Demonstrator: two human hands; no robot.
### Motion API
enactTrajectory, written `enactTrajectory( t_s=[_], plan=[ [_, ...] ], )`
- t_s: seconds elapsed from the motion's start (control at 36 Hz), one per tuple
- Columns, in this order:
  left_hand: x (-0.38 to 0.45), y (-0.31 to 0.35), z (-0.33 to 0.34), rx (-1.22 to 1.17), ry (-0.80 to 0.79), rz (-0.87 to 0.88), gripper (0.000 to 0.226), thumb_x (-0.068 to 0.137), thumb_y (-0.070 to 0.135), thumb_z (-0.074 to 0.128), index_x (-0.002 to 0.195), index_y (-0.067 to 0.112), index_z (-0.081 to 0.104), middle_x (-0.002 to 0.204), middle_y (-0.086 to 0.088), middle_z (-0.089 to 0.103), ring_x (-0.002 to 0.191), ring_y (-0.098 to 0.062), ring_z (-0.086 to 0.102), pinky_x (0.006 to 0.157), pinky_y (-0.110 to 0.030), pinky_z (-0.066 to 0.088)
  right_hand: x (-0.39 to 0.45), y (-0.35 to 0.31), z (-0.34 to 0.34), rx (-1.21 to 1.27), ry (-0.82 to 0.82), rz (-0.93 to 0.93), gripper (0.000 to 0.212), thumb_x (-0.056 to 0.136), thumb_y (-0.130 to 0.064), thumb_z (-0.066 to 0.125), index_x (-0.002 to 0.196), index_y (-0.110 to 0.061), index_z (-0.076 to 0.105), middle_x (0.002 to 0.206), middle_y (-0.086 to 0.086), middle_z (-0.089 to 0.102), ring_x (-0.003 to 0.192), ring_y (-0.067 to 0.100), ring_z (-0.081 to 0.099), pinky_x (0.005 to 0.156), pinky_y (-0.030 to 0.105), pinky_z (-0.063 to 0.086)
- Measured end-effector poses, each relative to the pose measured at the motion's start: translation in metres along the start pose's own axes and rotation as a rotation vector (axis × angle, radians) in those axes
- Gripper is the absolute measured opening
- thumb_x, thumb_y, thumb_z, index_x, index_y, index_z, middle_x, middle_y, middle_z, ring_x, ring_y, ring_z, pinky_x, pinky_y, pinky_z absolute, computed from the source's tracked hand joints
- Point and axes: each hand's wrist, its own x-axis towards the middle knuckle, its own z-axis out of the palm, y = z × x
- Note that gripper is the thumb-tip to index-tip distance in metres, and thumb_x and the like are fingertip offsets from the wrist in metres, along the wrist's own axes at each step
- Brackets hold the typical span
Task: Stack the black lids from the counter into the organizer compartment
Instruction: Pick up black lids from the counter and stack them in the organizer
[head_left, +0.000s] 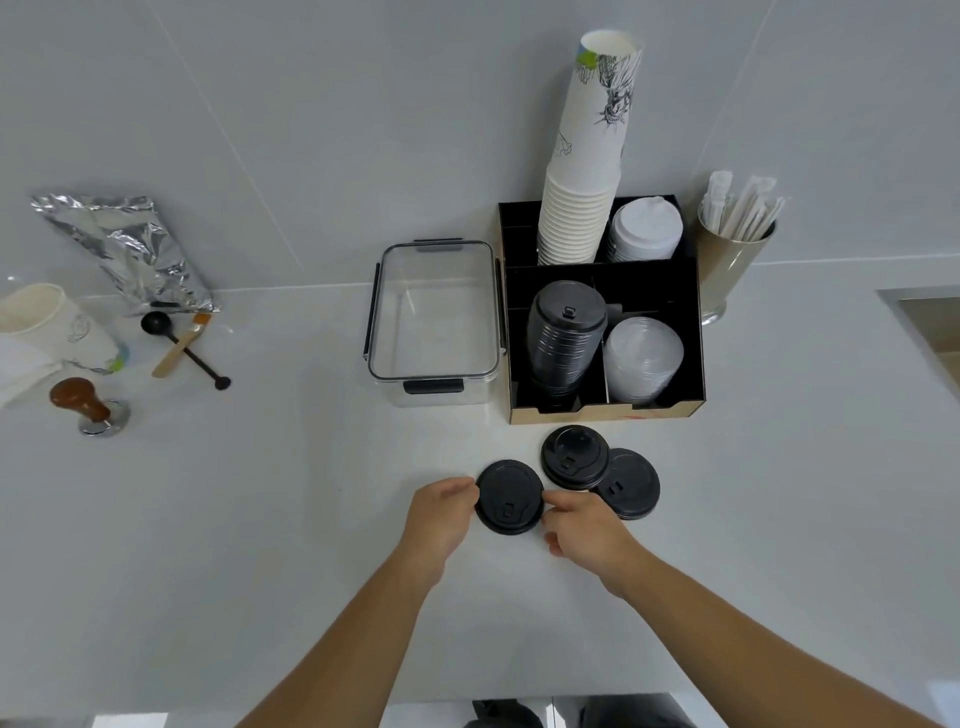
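Note:
Three black lids lie on the white counter in front of the organizer (696, 332). The nearest black lid (509, 497) sits between my hands: my left hand (441, 512) touches its left edge and my right hand (582, 522) pinches its right edge. A second black lid (574, 456) rests partly over a third black lid (631, 484) just to the right. In the organizer's front-left compartment stands a tall stack of black lids (566, 338).
The organizer also holds clear lids (643, 358), white lids (644, 231) and a tall paper cup stack (587, 182). A clear lidded container (434, 322) stands left of it, a cup of wrapped straws (735, 249) right. A tamper (88, 405), scoop and foil bag lie far left.

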Motion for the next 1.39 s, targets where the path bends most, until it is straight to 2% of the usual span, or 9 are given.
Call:
enactTrajectory(
  t_s=[0.17, 0.25, 0.39, 0.58, 0.69, 0.81, 1.08, 1.31, 1.39],
  plan=[
    [-0.006, 0.0, 0.0, -0.082, 0.066, 0.036, 0.02, 0.081, 0.019, 0.063, 0.062, 0.024, 0.065, 0.074, 0.0, 0.056, 0.071, -0.019, 0.048, 0.073, -0.033, 0.044, -0.008, -0.007, -0.002, -0.035, 0.001, -0.069, 0.034, 0.09, -0.008, 0.048, 0.089, -0.027, 0.076, 0.075, 0.0, 0.056, 0.073, 0.019, 0.051, 0.073, 0.033, 0.047],
    [-0.009, 0.007, -0.003, -0.16, 0.066, 0.034, 0.016, 0.083, 0.02, 0.067, 0.072, 0.03, 0.073, 0.088, 0.004, 0.073, 0.083, -0.016, 0.066, 0.076, -0.028, 0.052, -0.013, -0.015, -0.006, -0.053, 0.023, -0.117, 0.032, 0.09, -0.011, 0.05, 0.09, -0.027, 0.077, 0.074, -0.002, 0.059, 0.073, 0.018, 0.052, 0.075, 0.037, 0.052],
    [-0.016, 0.022, -0.008, -0.204, 0.046, 0.095, 0.01, 0.082, 0.021, 0.071, 0.08, 0.027, 0.079, 0.096, -0.003, 0.075, 0.096, -0.018, 0.069, 0.076, -0.027, 0.054, -0.018, -0.028, -0.017, -0.028, 0.072, -0.161, 0.035, 0.094, -0.011, 0.052, 0.086, -0.032, 0.079, 0.078, -0.001, 0.067, 0.075, 0.016, 0.058, 0.093, 0.051, 0.055],
    [-0.022, 0.044, -0.01, -0.244, 0.088, 0.195, 0.014, 0.081, 0.017, 0.074, 0.091, 0.026, 0.076, 0.098, 0.001, 0.075, 0.086, -0.009, 0.071, 0.071, -0.02, 0.054, -0.028, -0.046, -0.032, 0.009, 0.111, -0.272, 0.042, 0.095, -0.006, 0.048, 0.09, -0.032, 0.08, 0.099, 0.011, 0.076, 0.094, 0.029, 0.069, 0.095, 0.041, 0.058],
    [-0.024, 0.06, -0.008, -0.259, 0.088, 0.249, 0.009, 0.078, 0.025, 0.077, 0.084, 0.031, 0.078, 0.091, 0.003, 0.077, 0.076, -0.009, 0.072, 0.073, -0.025, 0.056, -0.034, -0.057, -0.04, 0.116, 0.1, -0.34, 0.037, 0.097, -0.004, 0.049, 0.095, -0.021, 0.082, 0.079, 0.003, 0.067, 0.075, 0.016, 0.059, 0.08, 0.026, 0.054],
    [-0.026, 0.078, -0.005, -0.285, 0.077, 0.287, 0.012, 0.074, 0.027, 0.08, 0.081, 0.036, 0.077, 0.087, 0.007, 0.077, 0.074, -0.006, 0.073, 0.071, -0.024, 0.056, -0.039, -0.071, -0.05, 0.169, 0.177, -0.402, 0.029, 0.097, -0.009, 0.056, 0.089, -0.022, 0.081, 0.086, -0.005, 0.076, 0.078, 0.009, 0.07, 0.074, 0.017, 0.057],
    [-0.032, 0.119, 0.01, -0.294, 0.046, 0.437, 0.018, 0.077, 0.022, 0.079, 0.082, 0.04, 0.076, 0.088, 0.007, 0.075, 0.081, -0.012, 0.072, 0.081, -0.03, 0.056, -0.046, -0.099, -0.074, 0.188, 0.33, -0.519, 0.016, 0.093, -0.01, 0.062, 0.094, -0.015, 0.077, 0.085, -0.001, 0.078, 0.083, 0.02, 0.074, 0.076, 0.025, 0.062],
    [-0.027, 0.155, 0.018, -0.269, 0.03, 0.54, 0.022, 0.081, 0.02, 0.075, 0.088, 0.04, 0.074, 0.083, 0.011, 0.072, 0.073, -0.007, 0.072, 0.058, -0.01, 0.05, -0.033, -0.125, -0.092, 0.208, 0.406, -0.495, 0.01, 0.089, -0.014, 0.07, 0.098, -0.012, 0.076, 0.095, 0.007, 0.076, 0.082, 0.02, 0.075, 0.081, 0.033, 0.063],
    [-0.021, 0.164, 0.02, -0.268, 0.028, 0.554, 0.021, 0.082, 0.018, 0.075, 0.086, 0.039, 0.074, 0.076, 0.02, 0.072, 0.067, -0.003, 0.07, 0.056, -0.007, 0.048, -0.027, -0.134, -0.097, 0.23, 0.422, -0.519, 0.009, 0.088, -0.01, 0.07, 0.096, -0.011, 0.075, 0.097, 0.009, 0.074, 0.084, 0.018, 0.073, 0.071, 0.022, 0.061]
  ],
)
